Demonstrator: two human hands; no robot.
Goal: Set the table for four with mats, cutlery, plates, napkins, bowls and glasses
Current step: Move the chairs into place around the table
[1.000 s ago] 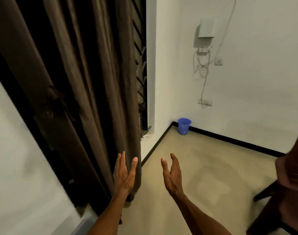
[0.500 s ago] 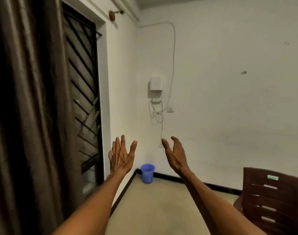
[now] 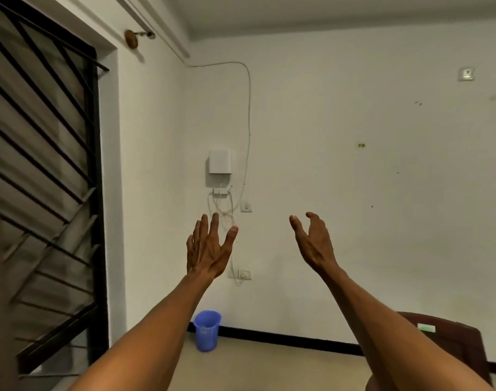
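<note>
A blue bucket (image 3: 207,330) stands on the floor against the white wall, near a dark chair (image 3: 464,351).

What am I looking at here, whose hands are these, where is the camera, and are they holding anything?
There is no machine here. A person wears a camera on the head, so you see what they see. The left hand and right hand are raised in front of a white wall, fingers open, holding nothing. On the floor in the corner stands a blue bucket. A white box with cables hangs on the wall, a barred window is at the left, and a dark brown chair shows at the lower right. No table or tableware is in view.
</note>
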